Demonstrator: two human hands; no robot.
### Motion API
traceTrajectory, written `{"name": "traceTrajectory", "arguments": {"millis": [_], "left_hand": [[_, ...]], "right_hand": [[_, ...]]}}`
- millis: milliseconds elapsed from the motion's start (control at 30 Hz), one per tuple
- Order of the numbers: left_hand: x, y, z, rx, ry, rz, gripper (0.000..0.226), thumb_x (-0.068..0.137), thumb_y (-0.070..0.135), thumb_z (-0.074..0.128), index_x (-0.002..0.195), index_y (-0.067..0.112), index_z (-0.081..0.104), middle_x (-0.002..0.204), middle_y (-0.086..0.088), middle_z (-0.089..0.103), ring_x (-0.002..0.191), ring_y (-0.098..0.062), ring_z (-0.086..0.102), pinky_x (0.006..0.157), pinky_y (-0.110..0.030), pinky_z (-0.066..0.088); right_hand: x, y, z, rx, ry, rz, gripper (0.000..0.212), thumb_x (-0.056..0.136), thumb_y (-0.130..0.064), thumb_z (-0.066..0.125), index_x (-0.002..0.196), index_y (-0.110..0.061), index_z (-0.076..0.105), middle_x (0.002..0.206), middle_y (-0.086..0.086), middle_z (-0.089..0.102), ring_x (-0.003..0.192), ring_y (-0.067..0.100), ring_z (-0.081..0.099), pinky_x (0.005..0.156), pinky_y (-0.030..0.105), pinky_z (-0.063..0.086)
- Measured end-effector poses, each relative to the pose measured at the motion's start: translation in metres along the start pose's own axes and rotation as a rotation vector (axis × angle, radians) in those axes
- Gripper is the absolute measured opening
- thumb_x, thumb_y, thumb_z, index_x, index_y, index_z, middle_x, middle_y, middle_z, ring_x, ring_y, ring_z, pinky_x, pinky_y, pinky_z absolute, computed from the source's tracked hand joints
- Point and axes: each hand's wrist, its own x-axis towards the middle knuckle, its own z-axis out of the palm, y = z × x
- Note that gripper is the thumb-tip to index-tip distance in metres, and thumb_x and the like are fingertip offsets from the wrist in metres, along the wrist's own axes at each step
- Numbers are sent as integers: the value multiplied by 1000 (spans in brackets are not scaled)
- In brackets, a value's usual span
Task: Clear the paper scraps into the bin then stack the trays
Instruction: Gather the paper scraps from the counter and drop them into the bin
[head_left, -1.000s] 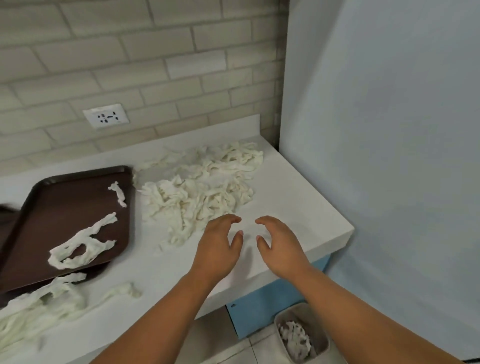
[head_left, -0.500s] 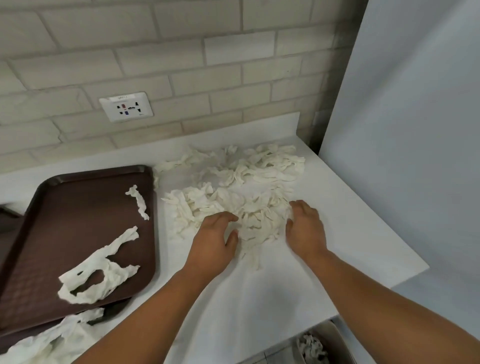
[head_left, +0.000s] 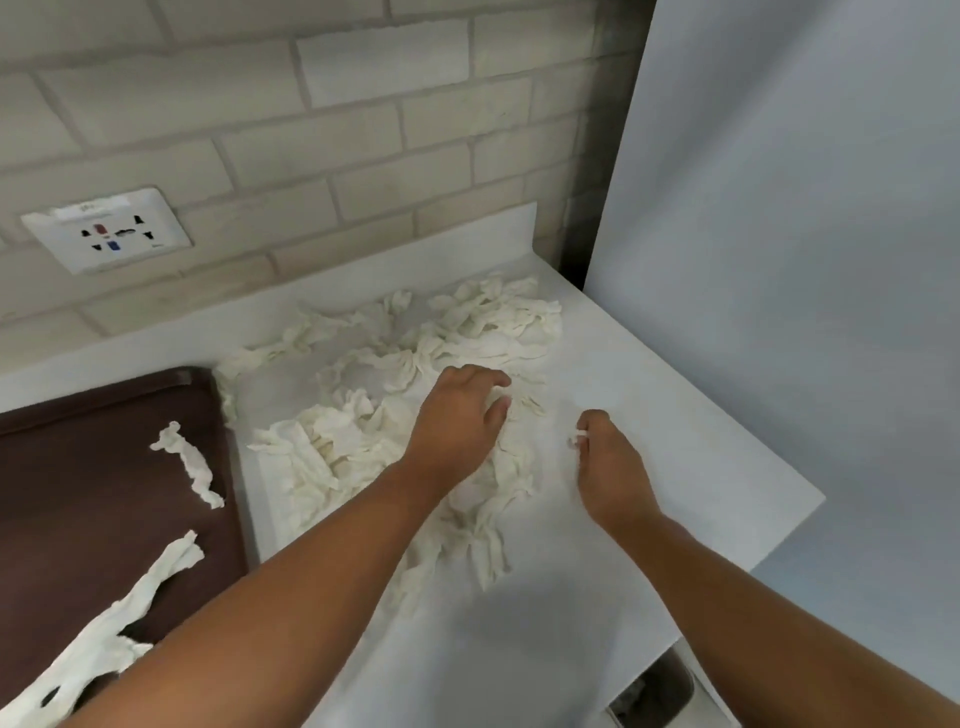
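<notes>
While the left hand (head_left: 457, 415) curls its fingers (head_left: 491, 378) round scraps (head_left: 332, 441) heaped mid-frame on the desk (head_left: 675, 415), the right hand (head_left: 608, 462), just beside the heap, pinches one small scrap (head_left: 578, 440). More scraps lie on the tray (head_left: 104, 467) at lower left. At bottom right, the bin (head_left: 667, 688) shows below the desk edge.

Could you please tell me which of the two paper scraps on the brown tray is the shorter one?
The small twisted scrap near the brown tray's right edge; the other, a long strip, reaches the picture's lower left.
</notes>
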Motion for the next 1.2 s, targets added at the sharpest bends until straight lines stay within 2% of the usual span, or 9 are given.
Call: {"name": "traceTrajectory", "arguments": {"millis": [100, 300, 467, 633, 733, 833, 900, 1000, 1200], "left_hand": [[44, 1, 16, 25, -90, -66, 29, 98, 32, 55, 124, 20, 64, 124, 0, 63, 119, -20, 50, 97, -30, 43], [92, 3, 39, 381, -652, -13, 44, 80, 49, 74, 119, 29, 67, 116, 7, 64, 110, -17, 58, 94, -35, 47], [94, 7, 48, 388, -524, 22, 21, 90, 43, 61, 96, 27, 73, 96, 8, 70, 94, -18, 63, 82, -35, 51], [92, 30, 22, -193, -387, -144, 20, 101, 25, 51, 95, 18, 69, 89, 4, 72, 80, -15, 67, 76, -30, 54], [84, 56, 9, -614, -366, -404, 23, 104, 16, 44, 106, 11, 67, 86, -5, 59, 67, -19, 62, 77, -35, 61], [69, 93, -4, -884, -351, -599, 19, 94, 10, 42, 99, 7, 60, 73, -3, 42, 52, -18, 44, 66, -42, 59], [55, 122, -8, -926, -328, -623, 16, 91, 22, 44, 87, 12, 55, 68, 1, 36, 49, -16, 31, 54, -34, 50], [34, 163, 1, -866, -306, -584, 38, 93, 49, 50, 70, 19, 44, 63, 3, 35, 50, -15, 26, 48, -26, 27], [-15, 234, 56, -797, -379, -541, 43, 99, 44, 46, 66, 17, 42, 61, 0, 37, 51, -16, 26, 49, -27, 25]], "right_hand": [[-7, 7, -15, 76, 73, 12, 22, 96, -5, 41, 105, -14, 58, 103, 1, 60, 90, 18, 57, 84, 24, 42], [-25, 27, -44, 207, 80, 110, 26, 94, -3, 41, 86, -21, 58, 90, -1, 59, 77, 15, 54, 72, 28, 39], [-40, 40, -61, 226, 78, 174, 25, 94, -4, 40, 88, -18, 59, 90, -1, 61, 77, 12, 54, 70, 27, 38], [-45, 44, -76, 265, 60, 173, 20, 98, -13, 43, 87, -15, 60, 88, -1, 62, 83, 15, 56, 76, 27, 42], [-50, 43, -86, 293, 87, 149, 41, 101, -33, 45, 69, -8, 49, 65, 0, 50, 61, 9, 45, 62, 24, 36], [-59, 40, -102, 330, 102, 140, 54, 101, -42, 42, 58, -12, 30, 51, -2, 32, 47, 10, 30, 48, 20, 26], [-66, 41, -116, 349, 102, 141, 55, 101, -45, 41, 57, -15, 25, 50, -3, 28, 46, 9, 26, 48, 22, 24], [-77, 49, -139, 406, 117, 139, 55, 101, -45, 41, 58, -17, 22, 51, -4, 25, 48, 11, 25, 51, 29, 26], [-118, 90, -181, 436, 130, 146, 55, 101, -45, 42, 58, -17, 24, 51, -5, 26, 48, 11, 27, 53, 30, 28]]}}
